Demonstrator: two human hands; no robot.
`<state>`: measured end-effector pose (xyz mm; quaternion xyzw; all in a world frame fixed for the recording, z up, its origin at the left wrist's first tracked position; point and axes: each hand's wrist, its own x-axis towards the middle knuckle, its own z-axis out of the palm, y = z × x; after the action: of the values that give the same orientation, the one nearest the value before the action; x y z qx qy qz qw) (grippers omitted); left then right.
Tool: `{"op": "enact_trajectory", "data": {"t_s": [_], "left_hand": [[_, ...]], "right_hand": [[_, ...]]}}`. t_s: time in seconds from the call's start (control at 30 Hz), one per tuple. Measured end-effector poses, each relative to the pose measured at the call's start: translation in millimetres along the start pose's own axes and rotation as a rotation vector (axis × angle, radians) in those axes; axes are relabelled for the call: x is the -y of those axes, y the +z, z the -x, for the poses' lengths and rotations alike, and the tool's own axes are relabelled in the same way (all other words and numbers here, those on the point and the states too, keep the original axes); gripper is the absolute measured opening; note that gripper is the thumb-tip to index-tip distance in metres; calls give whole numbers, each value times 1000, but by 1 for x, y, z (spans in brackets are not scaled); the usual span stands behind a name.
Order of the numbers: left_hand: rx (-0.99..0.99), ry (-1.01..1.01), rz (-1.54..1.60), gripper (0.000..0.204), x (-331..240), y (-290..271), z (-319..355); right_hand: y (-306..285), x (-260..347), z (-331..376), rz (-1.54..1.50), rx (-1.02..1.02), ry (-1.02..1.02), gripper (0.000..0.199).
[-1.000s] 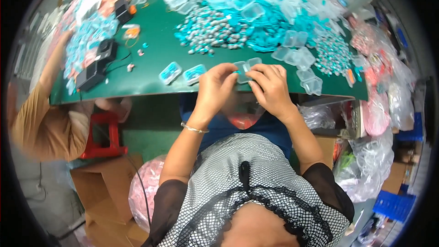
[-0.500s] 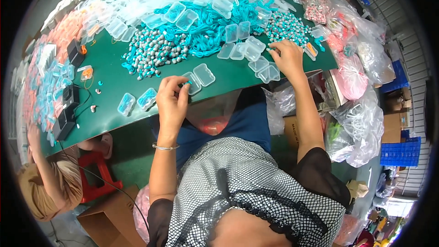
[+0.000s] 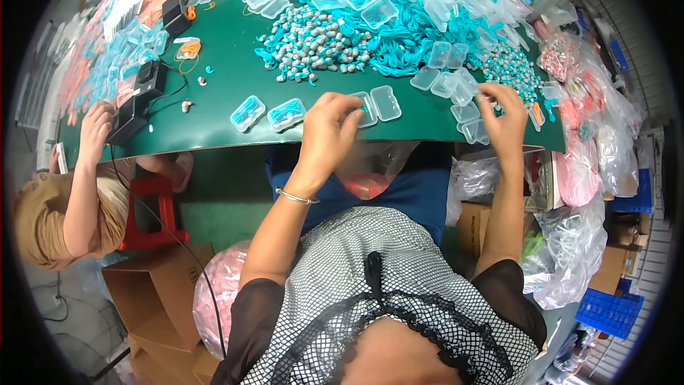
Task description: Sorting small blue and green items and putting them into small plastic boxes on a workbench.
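My left hand (image 3: 329, 132) is at the table's front edge with its thumb and fingers closed together. A speck of teal shows at its fingertips; what exactly they pinch is too small to make out. Touching these fingertips is a clear hinged plastic box (image 3: 387, 103) with its lid folded open. My right hand (image 3: 507, 120) hovers beside several empty clear boxes (image 3: 443, 84), its thumb and forefinger curved and apart, with nothing visible between them. Left of my left hand lie two closed boxes, one (image 3: 248, 113) and another (image 3: 287, 114), with teal cord inside.
Behind my hands lie a heap of grey-and-teal bead-like pieces (image 3: 313, 43), teal cords (image 3: 399, 50) and a smaller bead-like heap (image 3: 509, 68). Black blocks (image 3: 132, 117) stand at left, near a co-worker's hand (image 3: 96, 125). Stuffed plastic bags (image 3: 581, 171) flank the table's right.
The whole view has shifted, so the table sits further right. My left hand stays at the open box and my right near the empty boxes. The co-worker's hand is now by the black blocks.
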<state>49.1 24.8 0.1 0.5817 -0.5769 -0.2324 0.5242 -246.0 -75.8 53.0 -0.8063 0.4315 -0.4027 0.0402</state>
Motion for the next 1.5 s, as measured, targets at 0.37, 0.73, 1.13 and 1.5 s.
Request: {"op": "enact_trajectory", "data": {"t_s": [0.37,0.73,1.13,1.5], "left_hand": [[56,122,-202,11,6,2,-14],[69,33,-314,13,-4,-5,1],[150,125,-315,23,-6,-10,9],[123,176,-308,23,-4,-11,9]], "right_hand": [[94,93,24,-383,269,-143,14],[93,79,0,-281,355,-391,19],[94,71,-23,-253,590,-483,17],[118,61,-84,256,99,-537,18]]}}
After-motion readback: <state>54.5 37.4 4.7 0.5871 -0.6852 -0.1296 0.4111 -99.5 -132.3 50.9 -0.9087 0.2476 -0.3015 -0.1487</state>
